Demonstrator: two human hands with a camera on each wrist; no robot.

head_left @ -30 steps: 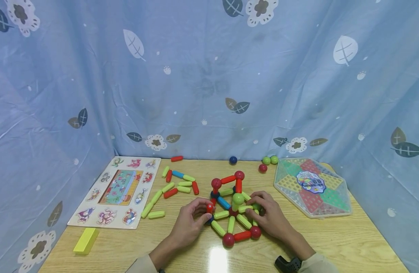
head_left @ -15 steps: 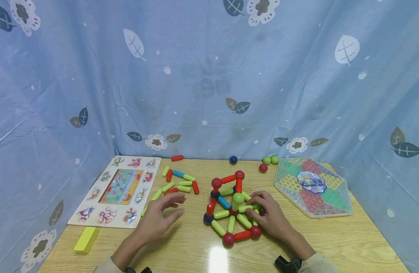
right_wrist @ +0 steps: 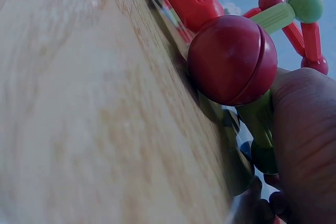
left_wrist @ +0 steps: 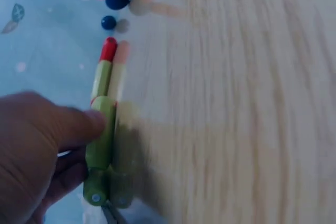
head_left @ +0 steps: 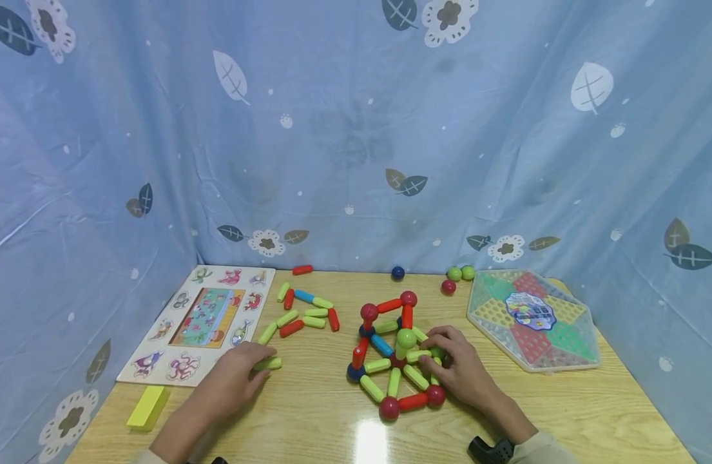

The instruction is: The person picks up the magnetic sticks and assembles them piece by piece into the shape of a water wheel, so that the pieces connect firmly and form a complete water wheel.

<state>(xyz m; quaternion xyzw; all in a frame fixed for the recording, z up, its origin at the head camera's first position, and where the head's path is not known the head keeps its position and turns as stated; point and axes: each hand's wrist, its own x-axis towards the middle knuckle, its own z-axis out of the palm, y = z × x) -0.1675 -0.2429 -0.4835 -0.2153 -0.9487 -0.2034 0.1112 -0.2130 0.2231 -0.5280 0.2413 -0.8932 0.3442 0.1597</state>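
My left hand (head_left: 230, 380) pinches a yellow-green magnetic stick (head_left: 269, 364) lying on the table, at the left; the left wrist view shows the thumb on its side. Around the green ball (head_left: 437, 352) at the right of a magnetic stick-and-ball structure (head_left: 397, 362), my right hand (head_left: 457, 364) keeps its grip, the fingers partly hiding the ball. The structure has yellow-green spokes, red balls and an upright stick topped by a green ball (head_left: 405, 338). At its left corner, a red stick (head_left: 357, 356) stands upright on a dark blue ball (head_left: 356, 372).
Loose sticks (head_left: 292, 328) lie between the animal puzzle board (head_left: 158, 351) and the structure. A yellow block (head_left: 148, 408) sits at front left. Loose balls (head_left: 448, 287) rest near the curtain, beside a hexagonal game board (head_left: 532, 319) at the right.
My left hand has let go of the upright red stick and moved left to the yellow-green stick. The right hand stays at the structure.
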